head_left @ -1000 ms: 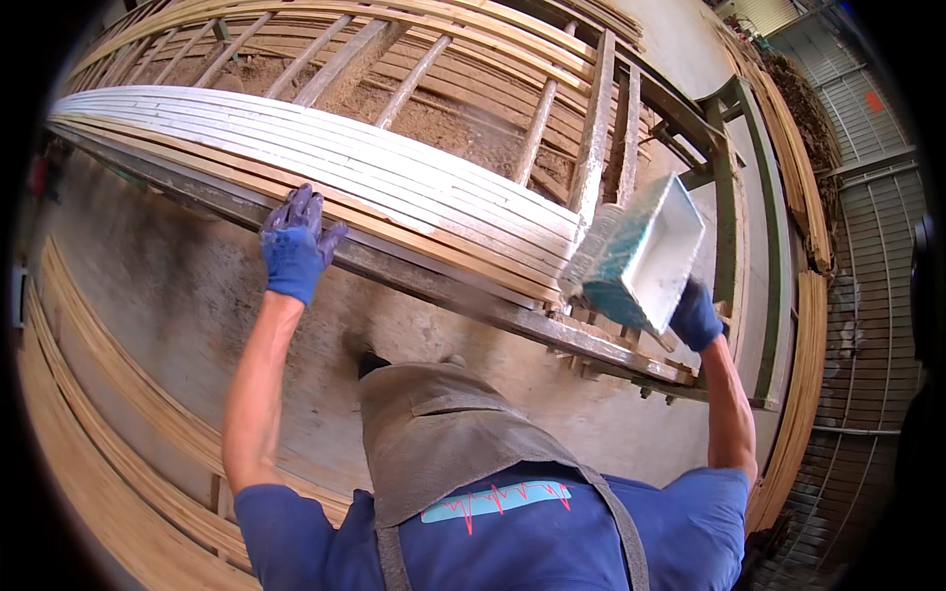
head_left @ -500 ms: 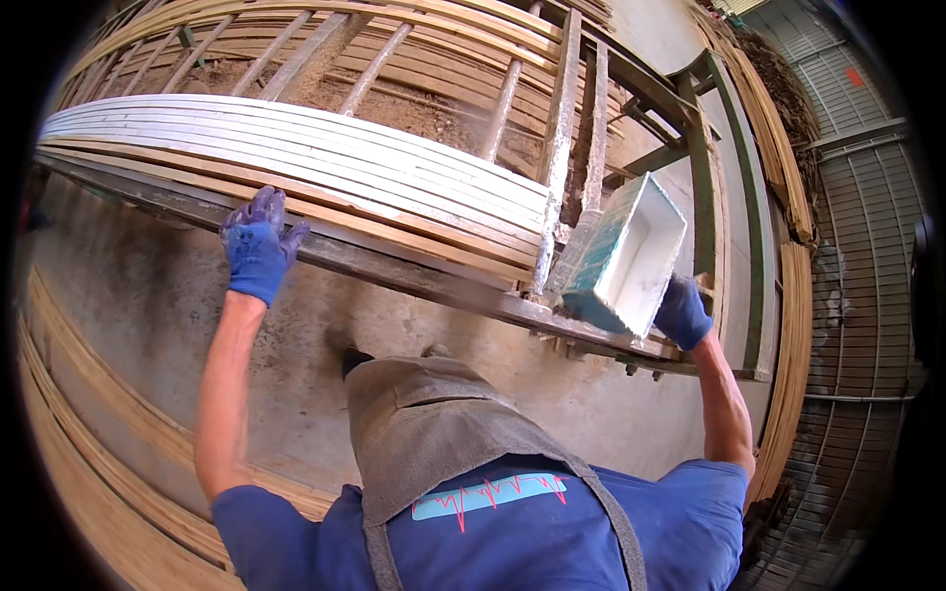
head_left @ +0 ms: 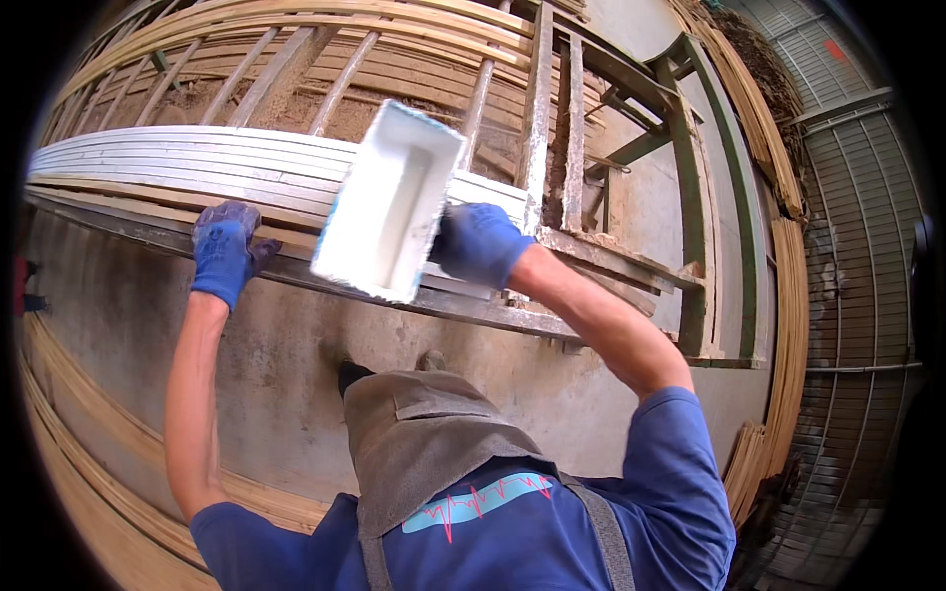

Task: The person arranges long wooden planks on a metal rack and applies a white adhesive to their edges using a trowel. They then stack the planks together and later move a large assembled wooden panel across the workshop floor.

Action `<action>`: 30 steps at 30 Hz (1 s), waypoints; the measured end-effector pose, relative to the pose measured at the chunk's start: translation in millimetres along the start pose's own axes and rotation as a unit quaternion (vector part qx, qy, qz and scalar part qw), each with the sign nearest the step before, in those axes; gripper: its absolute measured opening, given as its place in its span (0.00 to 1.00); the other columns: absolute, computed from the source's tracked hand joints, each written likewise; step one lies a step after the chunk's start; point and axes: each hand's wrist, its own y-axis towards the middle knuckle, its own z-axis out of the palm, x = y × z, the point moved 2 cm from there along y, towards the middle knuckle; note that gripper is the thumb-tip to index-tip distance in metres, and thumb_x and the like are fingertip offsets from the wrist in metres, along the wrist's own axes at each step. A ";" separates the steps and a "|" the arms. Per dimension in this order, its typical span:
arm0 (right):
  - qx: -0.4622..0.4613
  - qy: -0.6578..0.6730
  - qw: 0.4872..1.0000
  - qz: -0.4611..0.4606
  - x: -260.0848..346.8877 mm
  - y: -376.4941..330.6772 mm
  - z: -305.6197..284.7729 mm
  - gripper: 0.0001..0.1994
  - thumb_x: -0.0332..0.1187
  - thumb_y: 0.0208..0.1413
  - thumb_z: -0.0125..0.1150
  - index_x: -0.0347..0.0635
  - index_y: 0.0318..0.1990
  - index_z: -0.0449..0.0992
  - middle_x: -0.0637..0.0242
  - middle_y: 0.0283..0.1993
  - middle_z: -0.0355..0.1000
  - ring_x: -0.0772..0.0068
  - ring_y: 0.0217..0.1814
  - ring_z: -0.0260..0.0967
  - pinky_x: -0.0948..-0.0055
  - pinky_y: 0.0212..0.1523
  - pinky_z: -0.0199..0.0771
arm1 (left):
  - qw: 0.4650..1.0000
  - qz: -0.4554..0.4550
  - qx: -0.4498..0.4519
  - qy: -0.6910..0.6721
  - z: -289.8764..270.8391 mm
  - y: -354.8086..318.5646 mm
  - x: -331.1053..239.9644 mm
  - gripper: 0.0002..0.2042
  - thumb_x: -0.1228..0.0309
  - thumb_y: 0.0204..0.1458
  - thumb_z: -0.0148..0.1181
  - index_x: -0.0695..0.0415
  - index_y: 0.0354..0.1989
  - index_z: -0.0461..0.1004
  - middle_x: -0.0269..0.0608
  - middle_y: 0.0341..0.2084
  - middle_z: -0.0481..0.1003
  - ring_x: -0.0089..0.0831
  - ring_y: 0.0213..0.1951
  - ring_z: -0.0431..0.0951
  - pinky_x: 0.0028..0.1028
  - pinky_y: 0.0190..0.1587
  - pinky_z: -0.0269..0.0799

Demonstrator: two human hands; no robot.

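Note:
My right hand [head_left: 485, 242] is closed at the side of a rectangular open-topped box [head_left: 384, 212], white inside with paint-like residue and blue-teal traces along its rim. Its grip point is hidden behind the glove. The box is tilted over a row of long white-coated strips [head_left: 197, 148] lying side by side on a metal rack. Along their near side run bare wooden strips [head_left: 128, 193]. My left hand [head_left: 225, 251] has its fingers hooked over these near strips, with the thumb apart on the front side. Both hands wear blue gloves with darker, stained fingers.
The rack's front rail [head_left: 463, 313] runs between me and the strips. Crossbars [head_left: 345, 84] and a green metal frame [head_left: 695, 197] extend behind and right. Long wooden boards lie in stacks at the lower left [head_left: 89, 463] and along the right [head_left: 788, 335].
My right hand has swung the box leftward from beyond the strips' right end to over the white strips. My left hand keeps its hold on the near strips.

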 end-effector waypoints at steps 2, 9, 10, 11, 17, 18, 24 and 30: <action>0.036 0.002 0.999 0.012 -13.4 -10.9 5.6 0.10 0.32 0.57 0.53 0.36 0.31 0.78 0.49 0.26 0.76 0.53 0.26 0.77 0.57 0.30 0.79 | 0.999 0.004 -0.033 -0.009 1.2 -2.8 -2.3 0.18 0.58 0.35 0.75 0.56 0.30 0.79 0.46 0.30 0.77 0.48 0.38 0.77 0.44 0.43 0.70; -0.146 -0.022 0.989 0.022 -153.9 -193.2 2.3 0.09 0.39 0.53 0.64 0.48 0.38 0.82 0.53 0.33 0.78 0.47 0.32 0.76 0.58 0.33 0.77 | 0.994 0.028 -0.104 -0.024 12.5 -9.4 -1.4 0.16 0.62 0.37 0.73 0.57 0.33 0.78 0.44 0.32 0.77 0.45 0.39 0.76 0.40 0.49 0.69; -0.129 -0.021 0.991 0.033 -163.3 -203.1 -4.1 0.09 0.39 0.52 0.65 0.48 0.38 0.82 0.53 0.33 0.78 0.46 0.33 0.76 0.58 0.33 0.77 | 0.995 0.023 -0.090 -0.023 11.7 -9.3 0.3 0.16 0.63 0.37 0.73 0.57 0.33 0.78 0.44 0.32 0.77 0.45 0.39 0.76 0.39 0.48 0.70; -0.112 -0.021 0.993 0.043 -168.9 -209.0 -7.9 0.09 0.39 0.51 0.66 0.47 0.37 0.81 0.52 0.33 0.78 0.46 0.34 0.76 0.58 0.33 0.77 | 0.997 0.017 -0.077 -0.022 12.1 -10.9 1.1 0.16 0.63 0.37 0.73 0.57 0.33 0.78 0.44 0.32 0.76 0.45 0.39 0.76 0.39 0.47 0.70; -0.154 -0.053 0.986 0.040 -183.5 -150.9 -1.3 0.09 0.38 0.47 0.65 0.44 0.34 0.79 0.48 0.31 0.76 0.41 0.32 0.74 0.53 0.31 0.75 | 0.995 0.013 -0.087 -0.043 10.9 -2.4 -8.7 0.18 0.63 0.31 0.76 0.57 0.30 0.79 0.45 0.32 0.77 0.46 0.39 0.78 0.40 0.46 0.73; -0.160 -0.038 0.986 0.014 -172.8 -124.7 -4.0 0.09 0.38 0.48 0.64 0.44 0.33 0.79 0.48 0.30 0.75 0.41 0.31 0.74 0.53 0.31 0.75 | 0.994 0.020 -0.097 -0.048 5.3 -5.8 -8.1 0.18 0.62 0.31 0.76 0.57 0.31 0.79 0.46 0.31 0.77 0.47 0.40 0.78 0.40 0.46 0.73; -0.190 -0.021 0.981 -0.018 -142.3 -30.7 0.2 0.10 0.35 0.51 0.57 0.39 0.35 0.78 0.44 0.30 0.75 0.37 0.35 0.74 0.47 0.35 0.75 | 0.997 0.011 -0.071 -0.042 0.9 -7.3 -3.3 0.18 0.57 0.37 0.74 0.54 0.33 0.79 0.45 0.35 0.78 0.45 0.40 0.79 0.40 0.46 0.74; -0.191 0.077 0.978 -0.022 -139.8 -143.4 -6.3 0.08 0.34 0.49 0.66 0.43 0.35 0.81 0.53 0.32 0.79 0.48 0.36 0.78 0.59 0.36 0.78 | 0.997 -0.012 -0.080 -0.007 4.9 -25.1 8.9 0.19 0.56 0.43 0.70 0.58 0.37 0.79 0.48 0.39 0.77 0.43 0.46 0.78 0.40 0.56 0.69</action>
